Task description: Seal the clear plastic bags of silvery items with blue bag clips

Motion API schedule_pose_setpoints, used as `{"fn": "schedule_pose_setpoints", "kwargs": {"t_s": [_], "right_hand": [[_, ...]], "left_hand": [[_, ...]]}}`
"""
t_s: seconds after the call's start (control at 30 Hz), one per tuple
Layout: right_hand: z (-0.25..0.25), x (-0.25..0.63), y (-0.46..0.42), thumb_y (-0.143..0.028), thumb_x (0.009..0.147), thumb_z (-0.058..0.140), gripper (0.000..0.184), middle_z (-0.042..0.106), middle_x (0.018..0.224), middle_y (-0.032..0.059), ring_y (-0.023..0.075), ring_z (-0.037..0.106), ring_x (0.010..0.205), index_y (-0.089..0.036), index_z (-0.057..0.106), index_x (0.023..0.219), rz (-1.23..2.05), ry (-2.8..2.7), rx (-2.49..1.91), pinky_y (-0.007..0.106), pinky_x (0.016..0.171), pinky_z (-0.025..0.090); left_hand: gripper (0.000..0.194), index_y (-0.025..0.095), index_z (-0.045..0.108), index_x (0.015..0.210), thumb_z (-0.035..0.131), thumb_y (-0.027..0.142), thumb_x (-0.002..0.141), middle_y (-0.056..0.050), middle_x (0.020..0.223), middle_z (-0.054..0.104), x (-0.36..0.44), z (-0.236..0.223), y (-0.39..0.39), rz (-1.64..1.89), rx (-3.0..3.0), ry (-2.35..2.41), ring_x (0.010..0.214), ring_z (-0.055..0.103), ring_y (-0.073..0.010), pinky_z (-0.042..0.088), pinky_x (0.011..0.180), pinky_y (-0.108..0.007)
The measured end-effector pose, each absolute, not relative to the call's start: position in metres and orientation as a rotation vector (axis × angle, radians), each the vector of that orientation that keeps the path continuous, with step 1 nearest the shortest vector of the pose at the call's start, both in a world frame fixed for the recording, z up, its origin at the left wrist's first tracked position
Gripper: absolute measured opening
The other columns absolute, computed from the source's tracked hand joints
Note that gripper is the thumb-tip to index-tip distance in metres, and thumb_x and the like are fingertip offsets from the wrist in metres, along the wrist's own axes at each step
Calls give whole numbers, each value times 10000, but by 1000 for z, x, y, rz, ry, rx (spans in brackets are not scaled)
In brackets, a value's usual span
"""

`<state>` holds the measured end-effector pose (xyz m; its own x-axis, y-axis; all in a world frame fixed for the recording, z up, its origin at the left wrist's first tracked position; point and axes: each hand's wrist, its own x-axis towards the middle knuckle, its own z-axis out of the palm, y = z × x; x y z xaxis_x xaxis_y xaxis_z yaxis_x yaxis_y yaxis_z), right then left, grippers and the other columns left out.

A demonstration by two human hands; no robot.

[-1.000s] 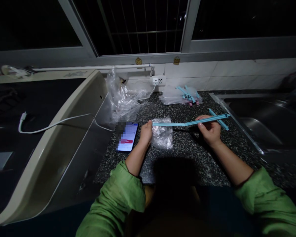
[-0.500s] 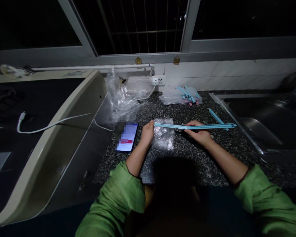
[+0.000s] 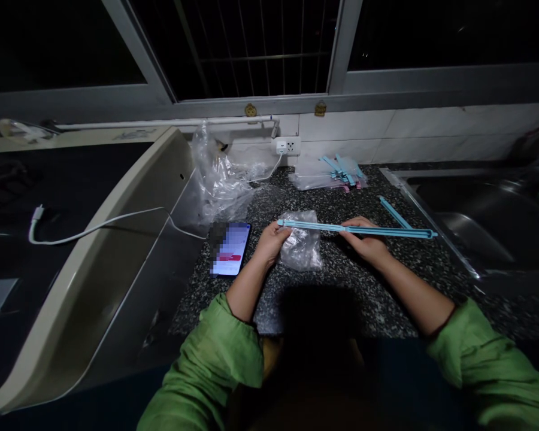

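The scene is dim, and a dark shadow covers the near edge of the counter (image 3: 341, 281) between the two green sleeves. The sink (image 3: 476, 209) at right is cut off by the frame, and its inside is too dark to read. One small clear bag (image 3: 302, 246) lies on the counter; what it holds cannot be made out. One long blue clip (image 3: 357, 228) lies level along the bag's top edge and reaches well past it toward the sink. The left hand (image 3: 272, 239) pinches the clip's left end with closed fingers. The right hand (image 3: 363, 242) grips the clip near its middle, fingers curled around it. A second blue clip (image 3: 394, 212) lies just behind. At the back wall a heap of clips (image 3: 339, 170) rests on flat bags, too tangled to count. One phone (image 3: 230, 248) lies lit beside the left hand, near crumpled plastic (image 3: 220, 179).
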<state>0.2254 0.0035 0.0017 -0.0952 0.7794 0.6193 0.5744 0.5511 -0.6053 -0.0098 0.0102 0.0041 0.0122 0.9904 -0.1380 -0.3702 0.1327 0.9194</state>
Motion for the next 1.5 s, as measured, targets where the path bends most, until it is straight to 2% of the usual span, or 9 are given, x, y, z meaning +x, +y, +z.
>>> {"fn": "schedule_pose_setpoints", "kwargs": {"t_s": [0.4, 0.73, 1.2, 1.5], "right_hand": [[6, 240, 10, -477, 742, 629, 256, 636, 746, 25, 184, 594, 705, -223, 611, 775, 180, -1473, -1230, 377, 732, 509], [-5, 221, 4, -444, 764, 603, 204, 647, 769, 32, 203, 606, 765, -241, 615, 745, 279, -1664, -1210, 390, 764, 493], [1, 213, -8, -426, 776, 599, 183, 647, 780, 32, 195, 605, 750, -245, 610, 750, 327, -1692, -1137, 377, 736, 499], [2, 210, -10, -427, 768, 618, 184, 660, 763, 27, 190, 612, 732, -245, 616, 745, 333, -1702, -1136, 371, 721, 507]], "left_hand": [[411, 152, 633, 706, 830, 379, 427, 20, 652, 631, -7, 13, -4, 1138, 934, 876, 599, 524, -103, 392, 632, -231], [389, 152, 662, 718, 830, 392, 462, 6, 672, 637, -6, 21, -12, 1108, 998, 822, 648, 540, -121, 397, 677, -241], [435, 138, 666, 723, 854, 357, 399, 3, 665, 656, -6, 20, -7, 1081, 891, 830, 610, 565, -116, 425, 674, -250], [489, 140, 587, 607, 873, 382, 293, 27, 549, 615, -4, 21, -4, 1138, 788, 887, 501, 518, -85, 411, 574, -229]]}}
